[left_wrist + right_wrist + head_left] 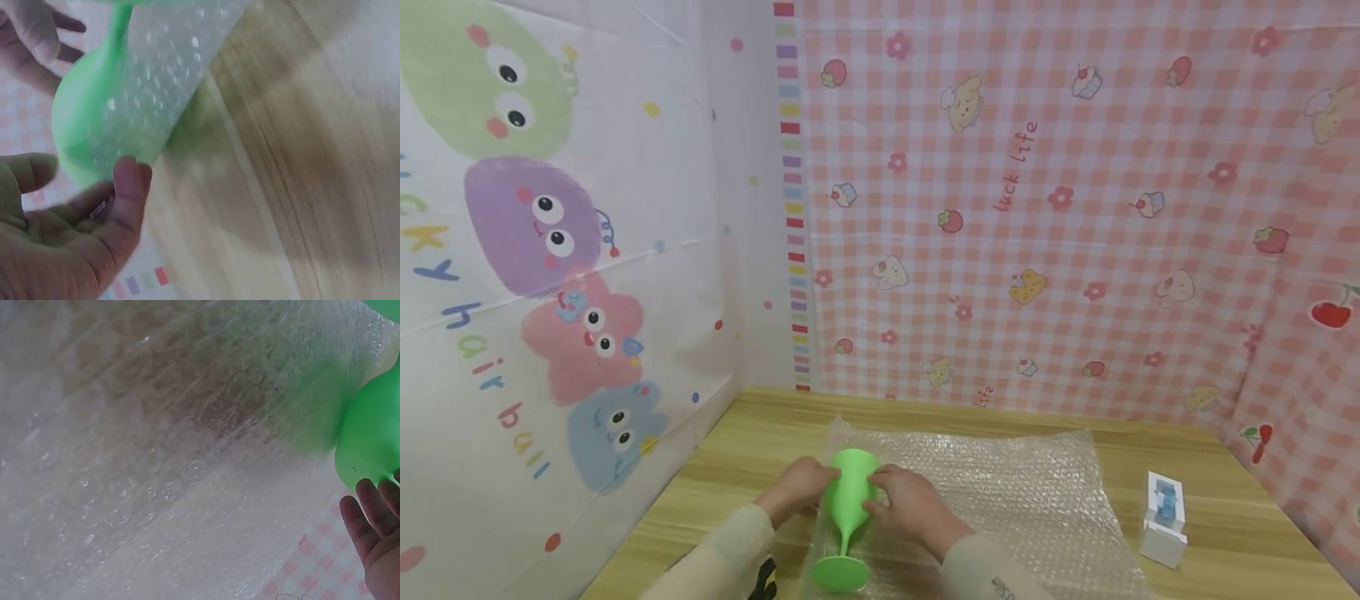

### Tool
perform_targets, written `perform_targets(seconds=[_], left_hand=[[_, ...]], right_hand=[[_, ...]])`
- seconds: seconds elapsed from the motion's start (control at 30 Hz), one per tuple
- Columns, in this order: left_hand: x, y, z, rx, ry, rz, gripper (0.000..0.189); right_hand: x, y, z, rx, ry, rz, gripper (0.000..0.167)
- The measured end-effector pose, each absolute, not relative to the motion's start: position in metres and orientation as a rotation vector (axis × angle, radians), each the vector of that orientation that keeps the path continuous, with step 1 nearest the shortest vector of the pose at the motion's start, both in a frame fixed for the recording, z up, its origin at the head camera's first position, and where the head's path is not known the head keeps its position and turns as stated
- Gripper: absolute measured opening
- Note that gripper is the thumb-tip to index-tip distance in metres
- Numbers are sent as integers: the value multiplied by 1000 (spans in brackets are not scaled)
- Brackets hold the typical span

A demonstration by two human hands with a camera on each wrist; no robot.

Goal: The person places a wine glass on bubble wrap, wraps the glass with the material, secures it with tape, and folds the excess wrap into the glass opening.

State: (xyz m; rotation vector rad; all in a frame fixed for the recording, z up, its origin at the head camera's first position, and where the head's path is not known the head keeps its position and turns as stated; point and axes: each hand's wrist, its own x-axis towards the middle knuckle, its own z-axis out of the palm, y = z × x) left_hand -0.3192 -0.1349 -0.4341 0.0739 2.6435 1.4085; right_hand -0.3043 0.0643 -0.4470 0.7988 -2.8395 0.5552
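A bright green plastic goblet (851,493) lies on its side on a sheet of clear bubble wrap (992,492), near the sheet's left edge. Its round foot (841,574) points toward me. My left hand (805,483) is at the left of the bowl. In the left wrist view its bent fingertips (130,178) meet the wrap's edge beside the bowl, with the thumb (34,172) held apart. On the bowl's other side is my right hand (913,504). Its loosely extended fingers (375,509) touch the bowl in the right wrist view.
At the right of the wood-grain table (730,450) stands a white tape dispenser (1165,518) with a blue roll. A black and yellow object (764,579), partly hidden, lies by my left sleeve. Patterned cloth walls (1045,250) enclose the table's back and sides.
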Motion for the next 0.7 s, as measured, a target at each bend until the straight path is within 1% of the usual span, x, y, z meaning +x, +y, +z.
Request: perform_targets(seconds=[0.07, 0.2, 0.23, 0.3, 0.43, 0.7], left_hand=[[-320, -137, -435, 114, 2659, 1428, 27], [-322, -145, -441, 203, 2679, 1461, 16], [-323, -148, -444, 239, 2688, 1465, 16], [-325, -152, -447, 297, 2709, 1453, 26], [-329, -157, -453, 400, 2731, 1435, 28], [-334, -155, -465, 527, 2812, 1479, 17]], right_hand=[[-305, 65, -448, 797, -2829, 567, 42], [-307, 67, -450, 791, -2812, 579, 39], [-307, 67, -450, 792, -2806, 575, 39], [-306, 69, -450, 791, -2797, 580, 38], [-305, 72, -450, 781, -2798, 613, 37], [-306, 78, -454, 761, -2783, 678, 34]])
